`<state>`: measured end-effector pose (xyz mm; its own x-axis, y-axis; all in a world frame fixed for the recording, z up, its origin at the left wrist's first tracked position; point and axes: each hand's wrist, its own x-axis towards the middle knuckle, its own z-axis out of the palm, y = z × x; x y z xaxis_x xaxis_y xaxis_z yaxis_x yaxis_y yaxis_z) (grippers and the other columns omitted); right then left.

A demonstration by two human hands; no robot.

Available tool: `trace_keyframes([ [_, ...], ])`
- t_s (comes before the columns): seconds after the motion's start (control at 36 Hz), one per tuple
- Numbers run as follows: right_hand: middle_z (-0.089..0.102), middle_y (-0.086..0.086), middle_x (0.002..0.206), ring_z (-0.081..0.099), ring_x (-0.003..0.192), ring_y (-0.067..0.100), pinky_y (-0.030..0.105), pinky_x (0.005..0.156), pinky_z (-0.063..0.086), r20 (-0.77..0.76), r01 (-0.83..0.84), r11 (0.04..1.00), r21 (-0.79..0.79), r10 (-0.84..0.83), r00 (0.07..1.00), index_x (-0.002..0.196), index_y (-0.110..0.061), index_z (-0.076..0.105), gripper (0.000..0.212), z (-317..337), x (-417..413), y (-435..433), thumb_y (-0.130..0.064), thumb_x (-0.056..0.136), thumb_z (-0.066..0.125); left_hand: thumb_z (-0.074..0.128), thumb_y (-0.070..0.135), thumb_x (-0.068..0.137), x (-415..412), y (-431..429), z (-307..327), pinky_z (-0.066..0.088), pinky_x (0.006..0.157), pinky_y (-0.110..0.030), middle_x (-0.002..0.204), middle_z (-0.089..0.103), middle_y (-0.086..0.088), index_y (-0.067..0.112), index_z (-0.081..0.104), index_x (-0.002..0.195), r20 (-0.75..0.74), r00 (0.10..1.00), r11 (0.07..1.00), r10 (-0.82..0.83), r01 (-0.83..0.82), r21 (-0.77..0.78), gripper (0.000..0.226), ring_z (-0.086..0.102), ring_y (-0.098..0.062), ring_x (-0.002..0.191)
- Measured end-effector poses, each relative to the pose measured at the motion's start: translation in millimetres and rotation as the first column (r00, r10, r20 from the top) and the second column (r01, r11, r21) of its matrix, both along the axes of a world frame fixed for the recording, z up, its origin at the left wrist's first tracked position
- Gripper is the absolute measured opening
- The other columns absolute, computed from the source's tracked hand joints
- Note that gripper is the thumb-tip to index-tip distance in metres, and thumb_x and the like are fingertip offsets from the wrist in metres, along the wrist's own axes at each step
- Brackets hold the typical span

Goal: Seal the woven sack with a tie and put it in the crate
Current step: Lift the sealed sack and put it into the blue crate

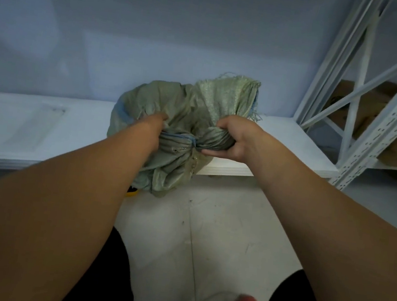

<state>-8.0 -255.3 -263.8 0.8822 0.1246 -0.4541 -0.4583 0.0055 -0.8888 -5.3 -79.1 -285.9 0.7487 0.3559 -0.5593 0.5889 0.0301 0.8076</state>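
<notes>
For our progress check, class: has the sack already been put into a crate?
No, the sack lies on the low white shelf, overhanging its front edge, with the left hand and right hand gripping it.

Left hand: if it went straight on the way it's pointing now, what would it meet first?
The woven sack. The left hand points away from the person, fingertips hidden in the sack's folds, so fabric comes first; the wall lies beyond, depth unclear.
</notes>
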Motion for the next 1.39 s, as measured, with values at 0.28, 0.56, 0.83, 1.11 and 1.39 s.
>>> trace_keyframes([
  [0.28,0.06,0.02,0.096,0.067,0.107,0.038,0.052,0.09,0.059,-0.06,0.09,0.995,-0.042,-0.092,0.994,0.092,-0.006,0.047,0.008,-22.9,21.5,-3.3,-0.006,0.1,0.047,0.047,0.054,0.099,-2.7,5.3,-25.4,0.014,0.119,-0.052,0.165,0.007,-0.02,0.004,0.004,0.158,-0.057,0.998,0.997,-0.027,0.023,-0.079,0.088,0.015,-0.038,0.15],
  [0.56,0.062,0.017,0.09,0.066,0.083,0.032,0.051,0.076,0.058,-0.107,0.044,0.984,-0.171,-0.063,0.992,0.089,-0.007,0.049,0.01,-42.6,46.2,12.5,-0.01,0.098,0.051,0.068,0.058,0.085,4.4,28.6,-62.5,0.038,0.107,-0.061,0.155,0.036,-0.019,0.013,0.023,0.156,-0.157,0.988,0.977,0.007,-0.04,-0.208,0.095,0.042,-0.042,0.135],
  [0.83,0.061,0.023,0.124,0.061,0.11,0.046,0.062,0.097,0.048,-0.172,-0.064,0.959,-0.277,0.016,0.985,0.131,-0.005,0.049,0.051,-63.5,60.8,44.3,-0.017,0.082,0.053,0.055,0.033,0.101,6.0,32.0,-73.3,0.049,0.068,-0.03,0.095,0.063,-0.011,0.006,0.058,0.132,-0.159,0.987,0.999,-0.026,0.02,-0.04,0.041,0.052,-0.023,0.068],
  [1.11,0.065,0.017,0.113,0.066,0.095,0.039,0.051,0.077,0.057,-0.056,0.137,0.976,-0.169,-0.149,0.987,0.133,-0.011,0.052,0.058,-71.7,61.1,54.9,-0.014,0.075,0.061,0.042,0.037,0.102,3.4,31.0,-72.4,0.051,0.063,-0.032,0.084,0.063,-0.011,0.004,0.06,0.097,-0.11,0.992,0.995,0.069,-0.077,-0.068,0.038,0.059,-0.025,0.072],
  [1.39,0.062,0.015,0.118,0.062,0.1,0.041,0.059,0.087,0.054,-0.125,0.241,0.961,-0.135,-0.258,0.958,0.137,-0.017,0.047,0.065,-91.7,70.5,53.5,-0.024,0.074,0.063,0.04,0.035,0.103,2.0,39.3,-72.7,0.044,0.099,-0.06,0.138,0.054,-0.019,0.002,0.054,0.132,-0.111,0.994,0.995,-0.022,0.011,-0.102,0.047,0.057,-0.038,0.111],
])
